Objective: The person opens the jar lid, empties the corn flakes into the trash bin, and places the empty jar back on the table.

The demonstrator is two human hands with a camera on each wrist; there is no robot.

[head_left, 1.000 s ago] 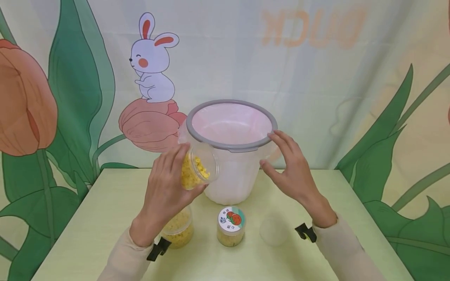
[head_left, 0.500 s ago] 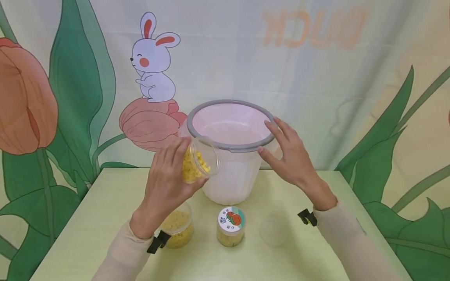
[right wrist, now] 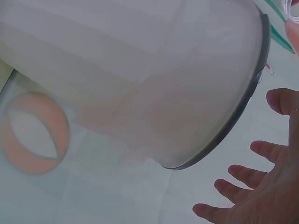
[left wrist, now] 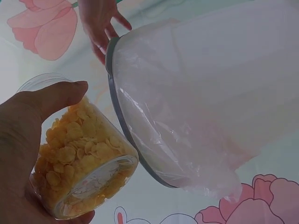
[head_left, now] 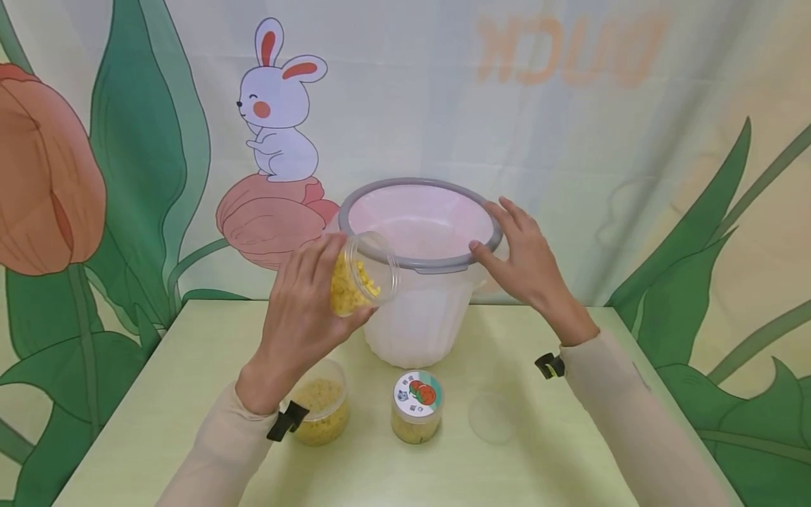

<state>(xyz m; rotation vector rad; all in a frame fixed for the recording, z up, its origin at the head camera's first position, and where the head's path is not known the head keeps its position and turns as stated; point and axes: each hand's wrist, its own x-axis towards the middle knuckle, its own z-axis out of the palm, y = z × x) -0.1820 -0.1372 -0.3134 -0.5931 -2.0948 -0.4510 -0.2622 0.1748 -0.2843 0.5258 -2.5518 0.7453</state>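
Observation:
My left hand (head_left: 294, 310) grips a clear plastic jar (head_left: 345, 285) of yellow flakes, tilted with its mouth toward the trash can. In the left wrist view the flakes (left wrist: 81, 144), which look like corn flakes, lie inside the jar wall, with the thumb across its side. The white trash can (head_left: 412, 317) has a grey rim ring and a pinkish bag lining it; the jar's mouth overlaps the near left rim in the head view. Beside the right rim is my right hand (head_left: 522, 257). Its fingers are spread and it holds nothing, as the right wrist view shows of those fingers (right wrist: 247, 175).
Below my left forearm stands a clear tub (head_left: 321, 419) of yellow crumbs. A small jar (head_left: 416, 419) with a tomato-pictured lid is at the middle front, and a clear round lid (head_left: 493, 417) lies to its right. A printed curtain (head_left: 405, 91) hangs behind the table.
My left hand has raised the tilted jar up to the trash can's rim. My right hand has also moved up along the rim's right side, its fingers spread.

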